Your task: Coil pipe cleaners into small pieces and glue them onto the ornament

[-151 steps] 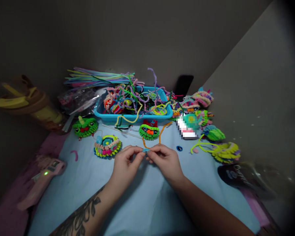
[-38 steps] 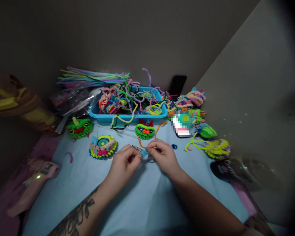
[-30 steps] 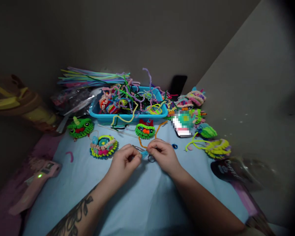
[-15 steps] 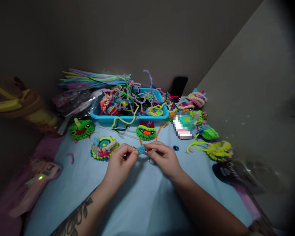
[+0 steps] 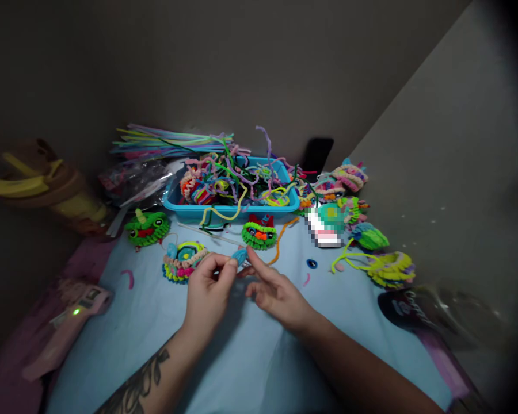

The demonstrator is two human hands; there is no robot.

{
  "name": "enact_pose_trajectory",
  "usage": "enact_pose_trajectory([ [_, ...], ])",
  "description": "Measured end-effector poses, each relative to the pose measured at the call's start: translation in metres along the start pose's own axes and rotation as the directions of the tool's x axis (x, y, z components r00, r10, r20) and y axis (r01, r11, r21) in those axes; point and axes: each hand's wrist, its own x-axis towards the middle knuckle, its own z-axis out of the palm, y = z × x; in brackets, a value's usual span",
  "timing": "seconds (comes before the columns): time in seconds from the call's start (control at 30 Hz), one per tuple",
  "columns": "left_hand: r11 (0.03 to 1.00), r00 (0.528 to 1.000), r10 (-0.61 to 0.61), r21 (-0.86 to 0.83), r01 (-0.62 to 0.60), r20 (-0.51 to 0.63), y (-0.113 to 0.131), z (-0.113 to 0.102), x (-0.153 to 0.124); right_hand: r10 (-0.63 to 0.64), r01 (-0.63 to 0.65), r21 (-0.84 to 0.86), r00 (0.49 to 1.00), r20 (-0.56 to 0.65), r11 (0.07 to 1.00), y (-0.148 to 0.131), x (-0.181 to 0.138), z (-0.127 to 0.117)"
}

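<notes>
My left hand is closed, with thumb and index finger pinching a small looped piece of blue pipe cleaner. My right hand is just to its right, its fingers apart and the index fingertip against the blue piece. A small shiny bit shows below the blue piece, too unclear to name. Behind the hands sits a green pipe-cleaner creature head with a red top and orange mouth. A multicoloured one-eyed head lies by my left hand, partly covered by it.
A blue basket holds tangled pipe cleaners, with a bundle of straight ones behind. Another green head lies left, a pink glue gun nearer. On the right are several fuzzy pieces, a blue eye and a coffee cup.
My right hand's fingers have spread and its thumb has come away from the blue piece. My left hand still pinches it, now a little further left. An orange strand and a pink scrap show more.
</notes>
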Motion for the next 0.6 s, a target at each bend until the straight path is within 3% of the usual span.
enact_pose_trajectory([
  [0.17, 0.992, 0.997, -0.079, -0.096, 0.079, 0.006, -0.005, 0.005, -0.005, 0.020, -0.029, 0.043, 0.982, 0.190, 0.999, 0.002, -0.001, 0.011],
  [0.27, 0.986, 0.994, -0.110, -0.122, 0.113, 0.029, -0.007, 0.005, -0.006, 0.029, -0.035, 0.024, 0.977, 0.212, 0.999, -0.001, 0.000, 0.012],
  [0.43, 0.984, 0.992, -0.108, -0.137, 0.116, 0.061, -0.007, 0.000, 0.002, -0.039, 0.035, -0.127, 0.999, -0.034, 0.991, -0.008, 0.003, -0.001],
  [0.6, 0.972, 0.966, -0.162, -0.136, 0.192, 0.204, -0.006, -0.003, 0.007, -0.163, 0.121, -0.195, 0.961, -0.221, 0.973, -0.010, 0.008, -0.020],
])
